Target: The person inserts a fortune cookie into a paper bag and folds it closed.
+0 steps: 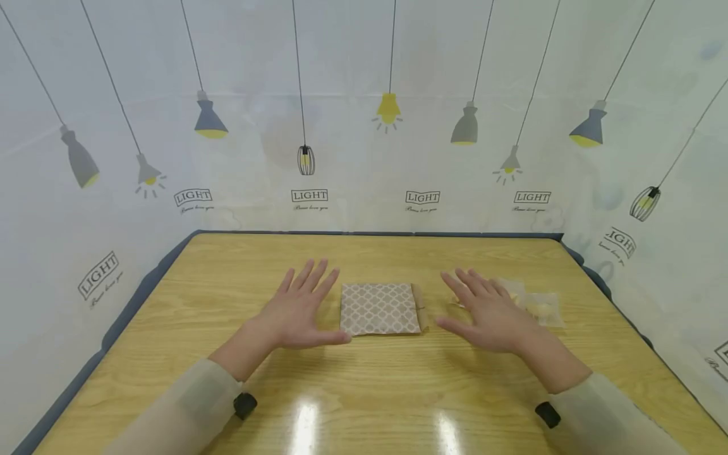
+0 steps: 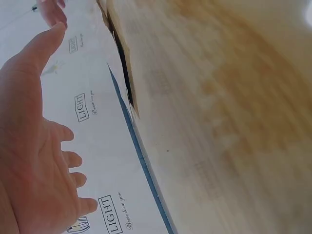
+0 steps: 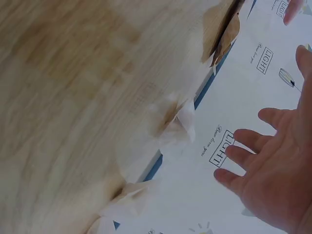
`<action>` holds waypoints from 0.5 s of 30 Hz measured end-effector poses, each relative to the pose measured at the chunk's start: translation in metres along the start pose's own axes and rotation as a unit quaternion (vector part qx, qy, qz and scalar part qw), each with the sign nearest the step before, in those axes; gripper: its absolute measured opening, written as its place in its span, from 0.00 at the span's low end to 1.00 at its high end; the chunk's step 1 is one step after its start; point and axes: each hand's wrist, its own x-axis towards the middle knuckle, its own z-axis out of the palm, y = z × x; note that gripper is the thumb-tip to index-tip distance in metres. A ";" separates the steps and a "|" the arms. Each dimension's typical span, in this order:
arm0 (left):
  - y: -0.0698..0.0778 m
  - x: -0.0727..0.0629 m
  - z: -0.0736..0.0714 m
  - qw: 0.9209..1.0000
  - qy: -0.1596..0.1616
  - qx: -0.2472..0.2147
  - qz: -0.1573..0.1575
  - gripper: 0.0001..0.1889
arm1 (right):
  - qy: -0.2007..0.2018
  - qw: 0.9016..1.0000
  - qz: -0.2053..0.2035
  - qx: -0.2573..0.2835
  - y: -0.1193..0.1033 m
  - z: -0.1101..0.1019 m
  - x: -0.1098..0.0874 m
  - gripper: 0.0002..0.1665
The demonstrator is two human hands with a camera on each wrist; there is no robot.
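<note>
A flat paper bag (image 1: 380,308) with a white lattice print on brown lies at the middle of the table, its brown edge on the right. To its left, my left hand (image 1: 301,309) hovers palm down with fingers spread and holds nothing. On the other side my right hand (image 1: 489,319) is likewise spread and empty. Beyond and beside the right hand lie clear packets (image 1: 543,308) with pale contents, partly covered by that hand. The right wrist view shows a crumpled clear packet (image 3: 178,124) below the fingers (image 3: 251,141).
The wooden table (image 1: 364,373) has a dark blue edge strip (image 1: 364,234) at the back. A white curtain (image 1: 352,57) printed with lamps stands round its back and sides. Dark wrist devices (image 1: 245,405) sit at both cuffs.
</note>
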 end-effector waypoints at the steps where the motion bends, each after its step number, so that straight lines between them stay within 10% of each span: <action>1: 0.000 0.001 0.000 1.000 -0.003 -0.006 0.002 0.67 | 0.003 1.000 -0.004 0.005 0.000 0.000 0.001 0.54; 15: 0.016 0.058 0.007 0.986 -0.118 -0.112 0.041 0.61 | -0.021 0.974 0.044 0.222 0.000 0.003 0.029 0.25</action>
